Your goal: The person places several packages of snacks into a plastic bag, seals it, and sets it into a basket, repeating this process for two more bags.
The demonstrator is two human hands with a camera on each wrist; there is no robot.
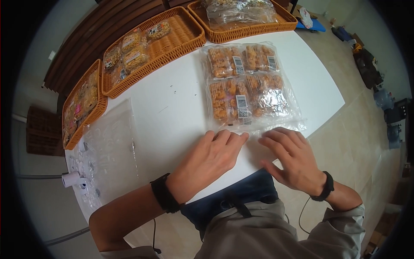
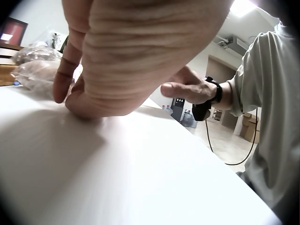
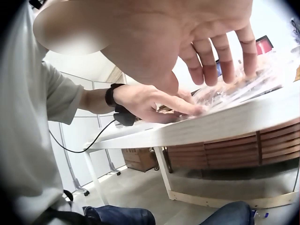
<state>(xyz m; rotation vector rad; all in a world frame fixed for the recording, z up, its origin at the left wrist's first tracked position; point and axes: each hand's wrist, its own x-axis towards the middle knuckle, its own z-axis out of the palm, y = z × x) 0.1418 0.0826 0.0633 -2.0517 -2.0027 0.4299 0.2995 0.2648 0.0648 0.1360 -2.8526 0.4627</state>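
Observation:
A large clear plastic bag [image 1: 248,84] holding several packs of orange snacks lies on the white table [image 1: 172,103]. Its open near edge [image 1: 276,128] lies flat by the table's front. My left hand [image 1: 211,157] rests flat on the table with straight fingers touching that edge. My right hand [image 1: 289,157] presses the same edge with spread, straight fingers, partly over the table's rim. In the left wrist view my left hand [image 2: 122,56] lies on the tabletop. In the right wrist view my right hand [image 3: 187,42] hovers over the bag edge [image 3: 243,89].
Wicker baskets with packed snacks stand along the far side: one at left [image 1: 82,103], one in the middle [image 1: 155,43], one at top [image 1: 241,17]. A stack of clear empty bags [image 1: 108,146] and a white label roll [image 1: 71,178] lie at the left.

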